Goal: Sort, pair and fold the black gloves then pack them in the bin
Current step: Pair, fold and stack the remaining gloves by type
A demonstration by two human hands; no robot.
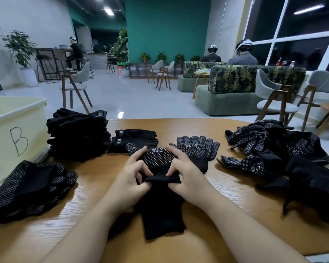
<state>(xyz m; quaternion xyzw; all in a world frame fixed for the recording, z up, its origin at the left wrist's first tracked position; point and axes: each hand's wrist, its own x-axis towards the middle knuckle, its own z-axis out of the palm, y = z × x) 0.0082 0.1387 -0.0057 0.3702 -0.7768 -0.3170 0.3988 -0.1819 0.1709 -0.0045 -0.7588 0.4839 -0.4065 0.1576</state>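
Bin: the pale bin (15, 130) marked B stands at the worktop's (188, 128) left edge, within reach for packing.
Sorted stacks: dotted pairs (29, 188) at the near left; plain pairs (78, 135) behind.
My left hand (130, 179): curled, pinching the cuff of the dotted glove (156, 158) at centre.
My right hand (186, 175): pinching the same cuff, both forearms angled inward, probably folding.
Unsorted heap (285, 154): along the right edge.

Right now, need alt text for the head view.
Both hands, left and right, pinch the cuff of a dotted glove on a wooden table. A glove stack and a bin marked B sit left; a loose pile lies right.
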